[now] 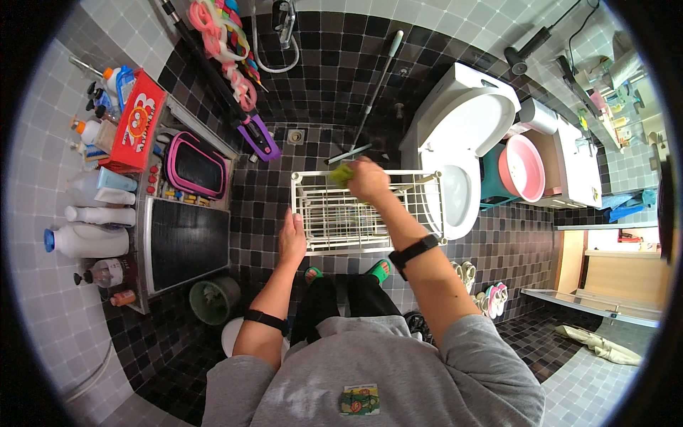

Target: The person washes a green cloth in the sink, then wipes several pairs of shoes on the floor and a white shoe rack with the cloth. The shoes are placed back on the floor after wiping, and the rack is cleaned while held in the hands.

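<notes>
In front of me on the floor stands a white wire storage rack [341,243], its upper wire shelf facing me. My left hand [292,237] holds the left side of its frame, with the thumb on the inner side. My right hand [369,181] is at the rack's far rail and grips a green cloth or sponge [341,175]. The cloth touches the rail near the far left part of the rack; my fingers hide some of it. Lower wire tiers show through the upper grid.
A white toilet [456,197] with its lid up stands close at the right. Behind the rack leans a squeegee [368,109]. Bottles [101,240] line a ledge at the left, above a green bin [215,300]. A pink basin [523,168] sits beyond the toilet.
</notes>
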The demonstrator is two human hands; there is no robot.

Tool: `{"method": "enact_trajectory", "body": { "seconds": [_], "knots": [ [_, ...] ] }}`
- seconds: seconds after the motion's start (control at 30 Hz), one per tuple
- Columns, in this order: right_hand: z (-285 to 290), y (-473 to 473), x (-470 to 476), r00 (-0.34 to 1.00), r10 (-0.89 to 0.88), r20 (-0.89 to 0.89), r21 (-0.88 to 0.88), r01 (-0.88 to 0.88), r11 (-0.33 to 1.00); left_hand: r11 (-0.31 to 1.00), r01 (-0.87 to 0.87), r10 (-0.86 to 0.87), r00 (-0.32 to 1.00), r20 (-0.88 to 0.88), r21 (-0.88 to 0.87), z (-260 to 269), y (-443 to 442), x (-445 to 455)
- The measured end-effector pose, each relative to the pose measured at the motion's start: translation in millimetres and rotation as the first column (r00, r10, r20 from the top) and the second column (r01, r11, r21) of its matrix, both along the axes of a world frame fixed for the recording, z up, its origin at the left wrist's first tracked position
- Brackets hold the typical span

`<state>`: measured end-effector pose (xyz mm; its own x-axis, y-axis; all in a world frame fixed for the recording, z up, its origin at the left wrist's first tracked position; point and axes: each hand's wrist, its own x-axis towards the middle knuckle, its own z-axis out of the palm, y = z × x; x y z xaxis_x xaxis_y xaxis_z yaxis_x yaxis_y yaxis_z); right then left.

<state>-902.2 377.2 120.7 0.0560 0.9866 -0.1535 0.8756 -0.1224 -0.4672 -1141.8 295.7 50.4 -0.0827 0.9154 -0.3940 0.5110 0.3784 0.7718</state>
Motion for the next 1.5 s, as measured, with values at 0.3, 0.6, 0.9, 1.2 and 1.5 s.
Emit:
{"method": "enact_trajectory", "body": {
  "seconds": [0.3,0.6,0.9,1.2,1.5],
  "knots": [
    [19.0,-45.1,152.7,0.878,-0.251,0.407,-0.039,0.291,0.956,0.992,0.001,0.007,0.998,-0.062,0.126,1.3,0.2,3.3],
    [-17.1,-61.5,75.0,0.935,-0.327,0.135,0.12,0.313,0.942,0.997,-0.074,0.076,0.996,-0.055,0.031,-2.3,1.7,3.6],
    [-17.3,-96.3,-42.2,0.975,0.202,0.09,0.277,-0.22,0.935,0.997,-0.076,0.077,0.997,-0.027,0.029,-5.2,-1.1,0.4],
    [3.0,-154.8,85.1,0.94,0.015,0.34,0.154,-0.071,0.986,0.997,-0.077,0.076,0.996,0.044,0.022,-8.3,-0.7,-0.9],
    [-16.5,-164.5,-9.9,0.994,-0.034,0.102,0.173,0.016,0.985,0.996,-0.068,0.066,0.997,0.04,0.056,-7.9,-1.3,2.6]
  ]
}}
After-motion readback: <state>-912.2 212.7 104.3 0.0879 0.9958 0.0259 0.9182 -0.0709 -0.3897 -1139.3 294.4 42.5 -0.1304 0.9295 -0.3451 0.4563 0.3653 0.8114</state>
